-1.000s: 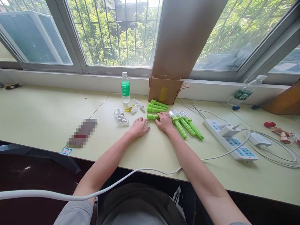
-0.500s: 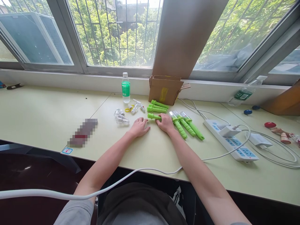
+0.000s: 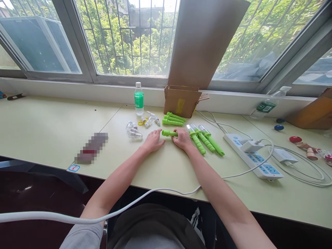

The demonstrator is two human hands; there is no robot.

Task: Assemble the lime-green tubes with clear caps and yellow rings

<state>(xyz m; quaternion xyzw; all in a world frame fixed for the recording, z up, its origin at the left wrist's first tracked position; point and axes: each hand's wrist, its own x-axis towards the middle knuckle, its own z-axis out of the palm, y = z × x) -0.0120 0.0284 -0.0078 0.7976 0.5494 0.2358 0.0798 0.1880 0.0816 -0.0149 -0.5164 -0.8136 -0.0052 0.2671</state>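
Observation:
My right hand [image 3: 183,139] is closed around a green plastic tube [image 3: 168,133], whose threaded end points left toward my other hand. My left hand [image 3: 153,140] rests on the table with its fingers apart, close to that end and holding nothing. Behind them lie several more green tubes [image 3: 173,121]. To the right of my right hand, three green tubes with clear caps [image 3: 204,138] lie side by side. Several clear plastic caps [image 3: 135,133] sit beyond my left hand, with a yellow ring [image 3: 141,122] among them.
A water bottle [image 3: 139,100] and a cardboard box [image 3: 181,100] stand at the back. On the right is a power strip [image 3: 252,157] with chargers and cables. A white cable [image 3: 124,211] crosses in front of me. A blurred-out item [image 3: 92,148] lies left.
My right hand has drawn the green tube slightly toward me, away from the other tubes. My left hand has stayed nearly in place. The view has shifted a little.

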